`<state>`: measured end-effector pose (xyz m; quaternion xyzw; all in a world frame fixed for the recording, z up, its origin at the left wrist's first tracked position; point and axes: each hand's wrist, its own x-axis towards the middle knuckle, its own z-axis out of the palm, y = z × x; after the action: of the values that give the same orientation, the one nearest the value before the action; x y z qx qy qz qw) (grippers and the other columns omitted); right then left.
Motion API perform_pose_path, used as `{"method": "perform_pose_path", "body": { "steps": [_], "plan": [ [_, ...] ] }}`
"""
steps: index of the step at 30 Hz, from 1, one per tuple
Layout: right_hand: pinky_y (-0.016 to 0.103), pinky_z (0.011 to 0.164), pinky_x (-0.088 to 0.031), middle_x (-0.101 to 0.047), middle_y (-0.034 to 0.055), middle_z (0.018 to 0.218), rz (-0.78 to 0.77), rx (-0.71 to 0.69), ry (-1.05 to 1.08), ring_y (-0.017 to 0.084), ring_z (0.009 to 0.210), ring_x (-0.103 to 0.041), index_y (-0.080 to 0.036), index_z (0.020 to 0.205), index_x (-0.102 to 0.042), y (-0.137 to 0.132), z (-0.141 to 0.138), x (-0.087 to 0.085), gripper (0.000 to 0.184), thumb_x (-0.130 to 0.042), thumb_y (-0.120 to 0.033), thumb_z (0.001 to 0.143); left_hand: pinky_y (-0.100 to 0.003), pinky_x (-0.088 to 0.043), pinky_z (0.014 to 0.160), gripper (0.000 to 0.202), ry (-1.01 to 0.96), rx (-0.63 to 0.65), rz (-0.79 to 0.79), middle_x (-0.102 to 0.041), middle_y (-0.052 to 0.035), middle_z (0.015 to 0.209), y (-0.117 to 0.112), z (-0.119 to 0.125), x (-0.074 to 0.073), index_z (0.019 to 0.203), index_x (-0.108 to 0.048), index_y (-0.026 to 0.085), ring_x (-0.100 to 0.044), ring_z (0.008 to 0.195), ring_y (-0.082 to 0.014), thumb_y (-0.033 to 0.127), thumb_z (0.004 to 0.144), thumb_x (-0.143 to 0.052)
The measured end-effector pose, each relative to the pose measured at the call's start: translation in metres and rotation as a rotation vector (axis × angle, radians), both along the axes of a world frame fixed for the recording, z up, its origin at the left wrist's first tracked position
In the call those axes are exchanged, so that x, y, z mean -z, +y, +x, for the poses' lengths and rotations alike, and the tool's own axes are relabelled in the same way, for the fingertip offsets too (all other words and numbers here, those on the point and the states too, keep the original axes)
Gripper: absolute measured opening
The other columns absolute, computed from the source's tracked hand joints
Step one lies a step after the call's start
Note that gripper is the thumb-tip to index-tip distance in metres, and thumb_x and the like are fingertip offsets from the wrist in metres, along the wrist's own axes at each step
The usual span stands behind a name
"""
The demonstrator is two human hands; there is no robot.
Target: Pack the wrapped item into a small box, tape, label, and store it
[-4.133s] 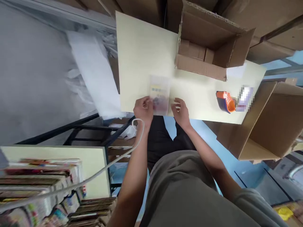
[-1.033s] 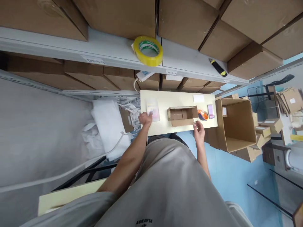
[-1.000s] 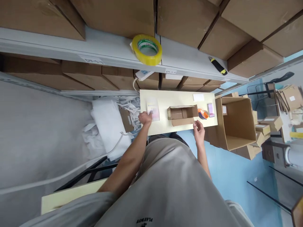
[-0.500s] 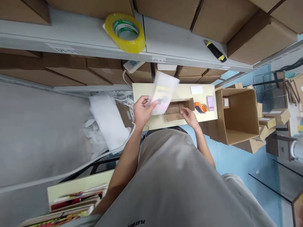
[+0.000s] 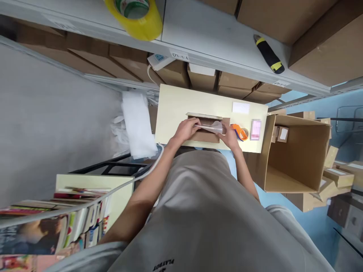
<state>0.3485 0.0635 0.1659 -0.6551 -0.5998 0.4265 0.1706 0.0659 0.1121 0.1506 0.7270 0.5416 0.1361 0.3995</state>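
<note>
A flat packet in whitish, translucent wrapping (image 5: 212,127) is tilted nearly edge-on, low over an open cardboard box (image 5: 202,136). My left hand (image 5: 187,130) pinches its left end. At its right end, my right hand (image 5: 229,137) has fingers closed on the packet, beside the box's right side. The box lies on a pale yellow table (image 5: 172,109), its flaps spread. What is inside the packet cannot be made out. Right of my right hand sits an orange tape dispenser (image 5: 236,130).
A white slip (image 5: 241,107) and a pinkish rectangle (image 5: 255,129) lie on the table's right. A large open carton (image 5: 295,151) stands at right. The shelf ahead bears yellow tape (image 5: 147,24) and a utility knife (image 5: 269,54). White wrapping (image 5: 138,124) and books (image 5: 85,215) are left.
The packet has come down from an upright position to the box and turned nearly edge-on. My right hand has closed on its right end. The camera view has shifted.
</note>
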Motion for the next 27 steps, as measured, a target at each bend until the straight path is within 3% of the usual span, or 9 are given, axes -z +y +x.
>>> {"method": "perform_pose_path", "body": {
  "steps": [3, 6, 11, 13, 17, 19, 22, 25, 27],
  "plan": [
    [0.053, 0.124, -0.060, -0.075, 0.0188, 0.158, -0.002, -0.176, -0.170, 0.038, 0.143, -0.074, -0.018, 0.165, -0.062, 0.010, -0.008, -0.005, 0.066, -0.076, -0.023, 0.101, -0.038, -0.057, 0.093, 0.014, 0.118, -0.008, -0.013, -0.085, -0.0075, 0.118, 0.003, 0.005, 0.011, 0.111, -0.081, 0.029, -0.078, 0.109, -0.0317, 0.025, 0.101, -0.072],
    [0.049, 0.121, -0.060, -0.080, 0.0206, 0.147, 0.001, -0.329, -0.334, 0.037, 0.138, -0.075, -0.015, 0.157, -0.068, 0.024, -0.024, -0.010, 0.049, -0.069, -0.021, 0.109, -0.039, -0.057, 0.094, 0.018, 0.249, 0.016, -0.041, -0.087, -0.0080, 0.120, 0.009, 0.007, 0.018, 0.115, -0.082, 0.030, -0.079, 0.114, -0.0343, 0.024, 0.101, -0.072],
    [0.045, 0.112, -0.063, -0.083, 0.0206, 0.138, -0.070, -0.422, -0.502, 0.035, 0.129, -0.078, -0.018, 0.141, -0.079, 0.041, -0.044, -0.013, 0.037, -0.056, -0.013, 0.112, -0.044, -0.060, 0.100, 0.033, 0.359, 0.122, -0.092, -0.086, -0.0124, 0.127, 0.017, 0.017, 0.026, 0.128, -0.084, 0.027, -0.079, 0.121, -0.0371, 0.023, 0.106, -0.060],
    [0.045, 0.111, -0.064, -0.082, 0.0188, 0.142, -0.074, -0.417, -0.513, 0.034, 0.127, -0.079, -0.020, 0.142, -0.079, 0.041, -0.045, -0.014, 0.039, -0.055, -0.015, 0.112, -0.047, -0.060, 0.108, 0.040, 0.346, 0.163, -0.081, -0.084, -0.0153, 0.135, 0.016, 0.023, 0.028, 0.133, -0.084, 0.024, -0.077, 0.127, -0.0379, 0.020, 0.107, -0.054],
    [0.050, 0.121, -0.062, -0.070, 0.0183, 0.164, 0.026, -0.325, -0.432, 0.036, 0.140, -0.073, -0.019, 0.164, -0.066, 0.031, -0.032, -0.020, 0.055, -0.051, -0.018, 0.112, -0.053, -0.054, 0.126, 0.047, 0.243, 0.179, 0.018, -0.076, -0.0190, 0.152, 0.006, 0.023, 0.030, 0.144, -0.080, 0.018, -0.069, 0.143, -0.0383, 0.019, 0.104, -0.054],
    [0.054, 0.130, -0.056, -0.064, 0.0181, 0.171, 0.094, -0.276, -0.396, 0.037, 0.153, -0.064, -0.018, 0.169, -0.062, 0.024, -0.022, -0.022, 0.058, -0.049, -0.021, 0.113, -0.054, -0.052, 0.130, 0.047, 0.176, 0.154, 0.063, -0.073, -0.0183, 0.156, -0.003, 0.014, 0.030, 0.148, -0.078, 0.018, -0.066, 0.148, -0.0374, 0.026, 0.108, -0.054],
    [0.067, 0.138, -0.044, -0.049, 0.0163, 0.184, 0.172, -0.203, -0.416, 0.043, 0.174, -0.037, -0.020, 0.161, -0.071, 0.013, -0.009, -0.020, 0.052, -0.057, -0.029, 0.112, -0.057, -0.047, 0.137, 0.050, 0.119, 0.114, 0.102, -0.068, -0.0186, 0.163, -0.018, -0.006, 0.031, 0.150, -0.076, 0.018, -0.059, 0.157, -0.0398, 0.043, 0.109, -0.064],
    [0.076, 0.136, -0.042, -0.034, 0.0131, 0.193, 0.176, -0.160, -0.448, 0.049, 0.181, -0.019, -0.024, 0.157, -0.075, 0.007, -0.003, -0.015, 0.050, -0.064, -0.033, 0.110, -0.064, -0.039, 0.142, 0.070, 0.114, 0.056, 0.100, -0.049, -0.0205, 0.181, -0.032, -0.024, 0.036, 0.161, -0.069, 0.020, -0.041, 0.172, -0.0460, 0.047, 0.098, -0.081],
    [0.073, 0.136, -0.043, -0.033, 0.0150, 0.192, 0.159, -0.142, -0.452, 0.048, 0.177, -0.028, -0.024, 0.162, -0.071, 0.008, -0.004, -0.011, 0.054, -0.063, -0.034, 0.110, -0.067, -0.036, 0.143, 0.088, 0.092, 0.033, 0.088, -0.029, -0.0195, 0.193, -0.038, -0.031, 0.041, 0.173, -0.057, 0.022, -0.030, 0.178, -0.0481, 0.044, 0.094, -0.087]
  ]
}}
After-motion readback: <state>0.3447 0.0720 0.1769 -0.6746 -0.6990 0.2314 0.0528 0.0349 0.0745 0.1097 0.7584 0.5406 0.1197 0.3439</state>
